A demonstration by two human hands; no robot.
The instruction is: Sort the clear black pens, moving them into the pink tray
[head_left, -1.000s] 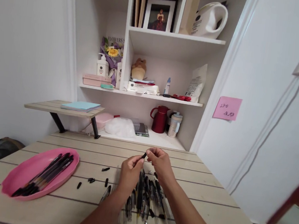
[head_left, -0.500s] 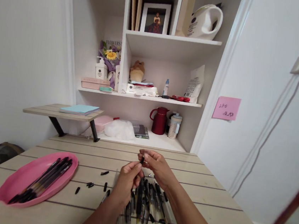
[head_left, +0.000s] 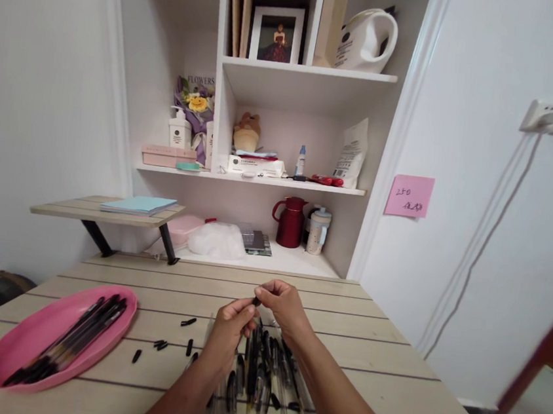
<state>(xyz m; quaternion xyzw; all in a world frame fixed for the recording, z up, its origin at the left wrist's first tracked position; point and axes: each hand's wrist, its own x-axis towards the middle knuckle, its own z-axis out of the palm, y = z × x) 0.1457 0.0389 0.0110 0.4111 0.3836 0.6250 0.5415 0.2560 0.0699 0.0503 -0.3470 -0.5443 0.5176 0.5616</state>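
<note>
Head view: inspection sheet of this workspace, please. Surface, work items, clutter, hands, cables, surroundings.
Surface: pale desk with dark stripes.
Work items: black pens in a pink tray; pen parts piled under and in front of the hands.
Clutter: loose black pieces between tray and pile; blue sheets on a raised stand.
Hands: left hand and right hand meet above the pile, fingertips on a small dark piece, mostly hidden.
Cables: one cable hangs from a wall socket.
Surroundings: white shelving behind, holding a red jug; pink note at right.
</note>
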